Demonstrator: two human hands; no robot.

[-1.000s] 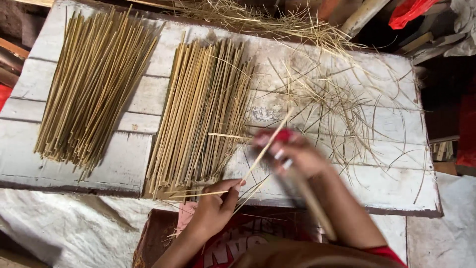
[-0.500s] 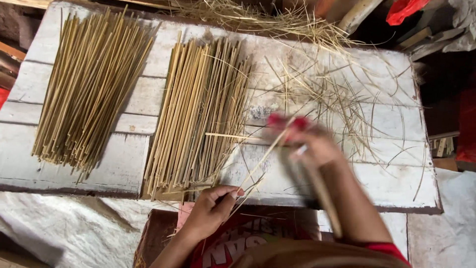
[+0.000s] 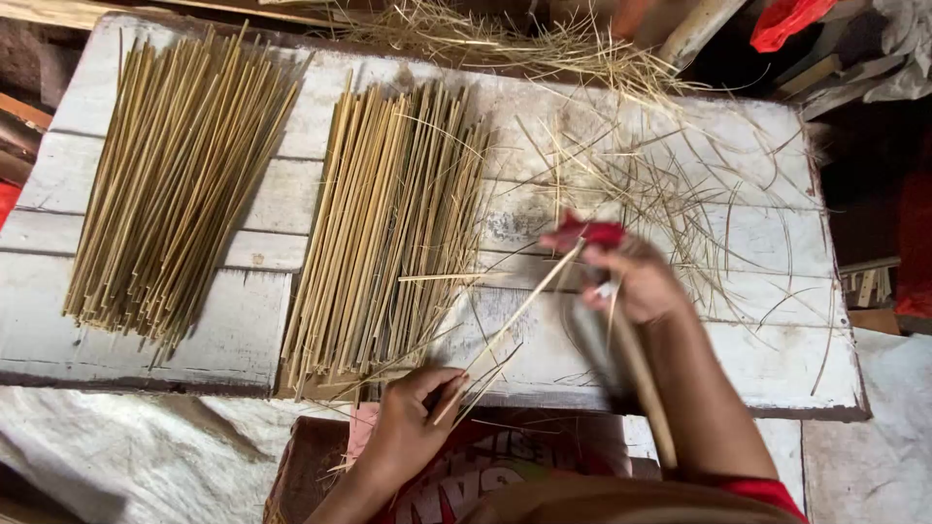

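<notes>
Bamboo stick (image 3: 505, 335) pinched in left hand (image 3: 413, 427)'s grip, right hand (image 3: 631, 281) clenched on its upper end.

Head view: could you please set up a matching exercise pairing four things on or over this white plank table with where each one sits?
Things:
1. left hand
2. right hand
3. tidy stick bundle
4. loose shavings

Places:
A. far left of the table
B. at the near edge, gripping the lower end of a thin stick
C. scattered on the right
D. over the table, right of the middle bundle

Pairs: 1-B, 2-D, 3-A, 4-C
</notes>
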